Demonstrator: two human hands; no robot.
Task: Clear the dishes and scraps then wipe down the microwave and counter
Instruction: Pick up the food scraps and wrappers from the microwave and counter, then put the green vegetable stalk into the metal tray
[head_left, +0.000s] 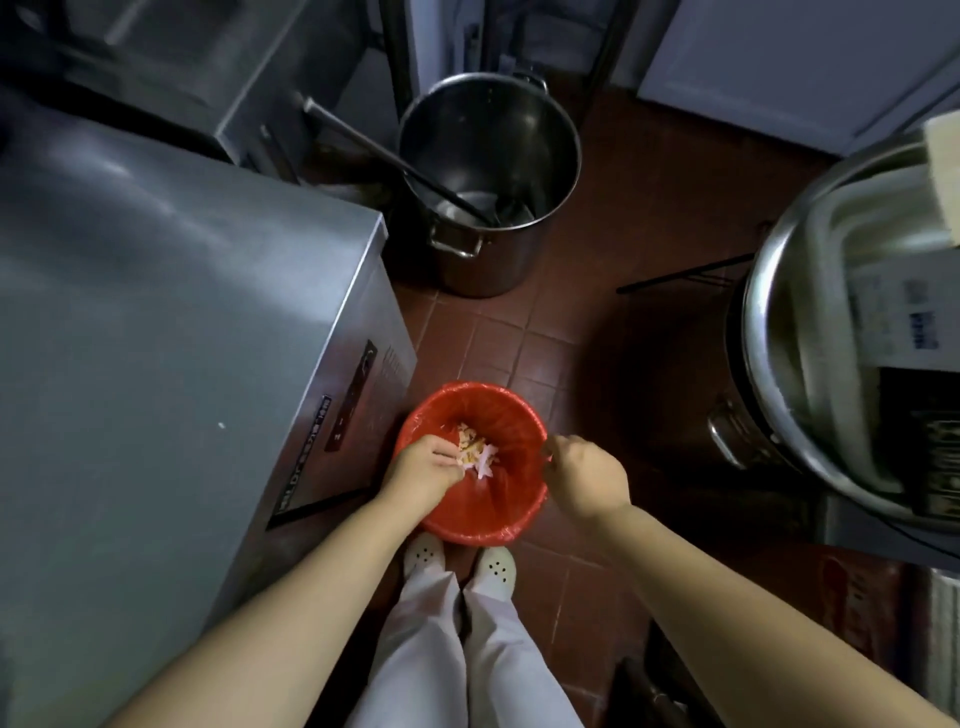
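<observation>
Steel cabinet (171, 332): the biggest thing in view, filling the space left of the red bin; its flat top serves as a worktop, and a dark label strip runs down its front edge nearest the bin.
Floor (582, 332): red-brown tiles, carrying the bin and both pots.
Large steel pot (769, 332): right of the red bin and well apart from it, with white and printed packaging lying inside (print too blurred to read).
Stockpot (488, 171): beyond the red bin, standing upright on the floor, with a long dark handle (384, 156) leaning out over its left rim.
Red bin (483, 514): round, lined with a red bag, on the floor just in front of the person's white shoes (496, 566).
Left hand (423, 470): over the bin's left rim, fingers curled round the scraps.
Right hand (587, 478): at the bin's right rim, fingers bent toward the liner's edge; whether it pinches the bag I cannot tell.
Scraps (475, 452): pale orange and white bits, inside the bin's mouth at the left hand's fingertips.
</observation>
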